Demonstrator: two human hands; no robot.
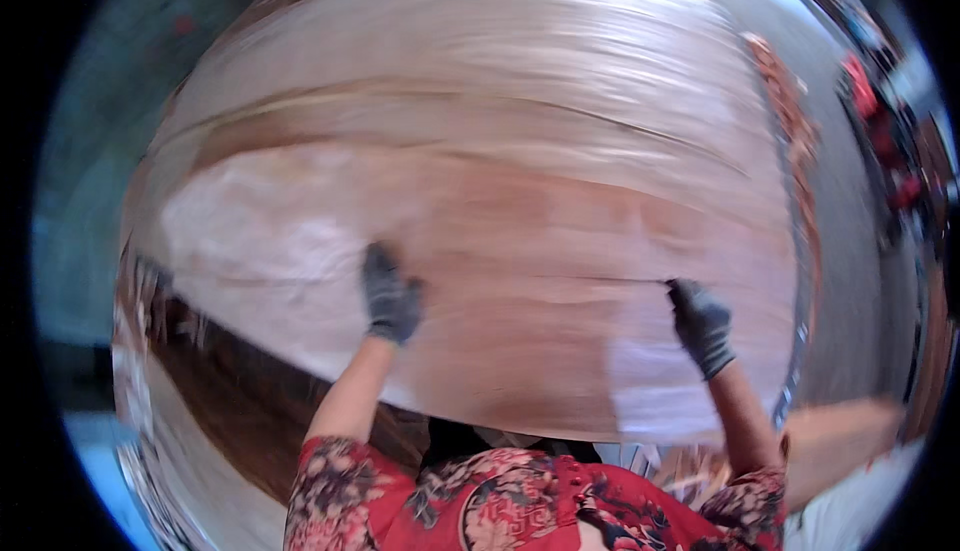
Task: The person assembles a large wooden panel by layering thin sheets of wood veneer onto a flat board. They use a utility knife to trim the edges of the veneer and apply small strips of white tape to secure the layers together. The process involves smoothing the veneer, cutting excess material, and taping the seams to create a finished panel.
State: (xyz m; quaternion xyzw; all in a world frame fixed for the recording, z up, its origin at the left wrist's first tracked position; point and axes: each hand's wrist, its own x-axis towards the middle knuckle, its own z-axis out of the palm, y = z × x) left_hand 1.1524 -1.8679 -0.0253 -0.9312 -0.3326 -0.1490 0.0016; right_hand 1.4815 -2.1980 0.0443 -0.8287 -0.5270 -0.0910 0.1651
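Observation:
A wide sheet of thin, pale brown wood veneer (520, 341) lies before me, its near edge close to my body. My left hand (390, 296), in a grey glove, rests on it left of the middle, fingers stretched and thumb apart. To the right, my gloved right hand (702, 326) is closed over the sheet; what its fingers hold, if anything, cannot be made out. A thin dark line (600, 278) runs leftward from its fingertips; I cannot tell whether it is a split or a separate thing. Motion blurs the picture.
More veneer sheets (480, 41) lie beyond, with wavy edges. Reddish-brown scraps (790, 121) line the right side. At lower left is a dark gap beside a brown board (230, 411). Red and dark objects (880, 131) stand across the grey floor (850, 321) at right.

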